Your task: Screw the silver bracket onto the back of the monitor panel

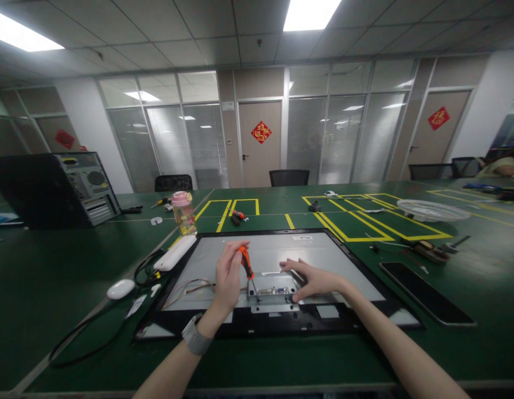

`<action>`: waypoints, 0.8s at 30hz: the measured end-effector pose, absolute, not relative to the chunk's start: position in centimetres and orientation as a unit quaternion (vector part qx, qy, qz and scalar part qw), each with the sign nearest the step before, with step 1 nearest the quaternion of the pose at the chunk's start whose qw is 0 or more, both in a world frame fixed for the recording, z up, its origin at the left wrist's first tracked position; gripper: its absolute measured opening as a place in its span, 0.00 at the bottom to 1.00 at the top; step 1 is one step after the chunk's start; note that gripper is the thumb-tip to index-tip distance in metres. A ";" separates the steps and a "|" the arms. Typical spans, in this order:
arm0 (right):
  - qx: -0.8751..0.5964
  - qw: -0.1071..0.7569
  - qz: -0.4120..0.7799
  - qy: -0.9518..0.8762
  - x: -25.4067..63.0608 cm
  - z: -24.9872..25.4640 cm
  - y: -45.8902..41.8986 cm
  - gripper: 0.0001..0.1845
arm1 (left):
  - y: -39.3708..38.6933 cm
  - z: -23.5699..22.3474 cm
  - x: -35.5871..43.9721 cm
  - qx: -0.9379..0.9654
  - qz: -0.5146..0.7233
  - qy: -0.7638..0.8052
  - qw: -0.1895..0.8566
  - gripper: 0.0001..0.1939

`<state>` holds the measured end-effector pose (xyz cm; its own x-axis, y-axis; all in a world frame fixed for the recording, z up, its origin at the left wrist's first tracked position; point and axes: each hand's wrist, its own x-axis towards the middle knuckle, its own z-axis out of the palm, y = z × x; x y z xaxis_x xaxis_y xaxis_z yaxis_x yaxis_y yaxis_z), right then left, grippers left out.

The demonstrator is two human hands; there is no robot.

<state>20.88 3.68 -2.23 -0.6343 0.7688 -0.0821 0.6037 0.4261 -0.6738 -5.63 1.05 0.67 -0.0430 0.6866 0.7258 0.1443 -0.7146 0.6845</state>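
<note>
A monitor lies face down with its back cover off, showing the grey metal back panel (331, 257) in a black frame. My left hand (228, 277) is closed around an orange-handled screwdriver (245, 262), its tip standing on the small metal circuit board shield (272, 292) near the panel's front edge. My right hand (313, 280) rests on the right side of that shield, fingers pressed down on it and holding nothing. A grey watch sits on my left wrist.
On the green table: a white mouse (120, 288) with black cables, a white bar (175, 252), a pink-lidded bottle (184, 213), a computer tower (52, 188) lying at left, a black strip (425, 292) at right, a white fan grille (433, 210), scattered tools. Chairs stand beyond.
</note>
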 end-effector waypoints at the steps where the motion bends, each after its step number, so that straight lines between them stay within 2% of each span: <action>1: -0.410 0.119 0.343 -0.837 20.9 -2.3 3.7 0.46 | 1.1 0.6 -5.6 0.661 0.649 0.316 0.204 0.13; 5: -0.408 0.119 0.345 -0.837 21.0 -2.4 3.8 0.46 | 1.4 0.2 -5.7 0.667 0.648 0.320 0.181 0.09; 11: -0.415 0.115 0.344 -0.834 20.8 -2.0 3.5 0.46 | 1.4 0.2 -5.7 0.675 0.639 0.313 0.194 0.15; 21: -0.414 0.119 0.346 -0.833 20.9 -2.1 3.6 0.46 | 1.6 0.1 -5.6 0.662 0.656 0.327 0.157 0.07; 24: -0.411 0.119 0.346 -0.835 20.9 -2.2 3.7 0.45 | 1.4 0.2 -5.7 0.666 0.650 0.322 0.173 0.10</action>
